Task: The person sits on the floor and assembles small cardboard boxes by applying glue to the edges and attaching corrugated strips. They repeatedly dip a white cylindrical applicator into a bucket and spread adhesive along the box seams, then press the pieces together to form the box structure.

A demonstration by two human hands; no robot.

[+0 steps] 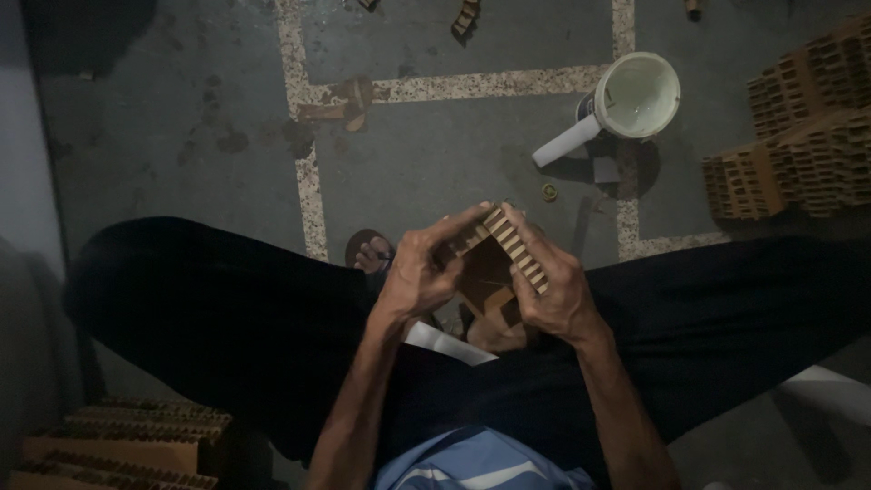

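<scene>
Centre of frame, just right of middle: a slotted wooden comb piece (513, 247), toothed edge up, held over the lap between both hands. Its long axis runs diagonally, from upper left near the left fingertips down to lower right along the right fingers. Left hand (415, 277) grips the upper-left end, thumb and fingers pinched on the corner. Right hand (555, 289) wraps the toothed edge from the right, fingers laid along the teeth; it covers more of the piece. Both hands clenched on it, neither loose. A darker wooden panel (485, 272) shows beneath, between the palms; how it joins the comb is not clear. Upper right: white bucket (635, 95) on the floor, stacks of similar combs (803, 136) far right.
</scene>
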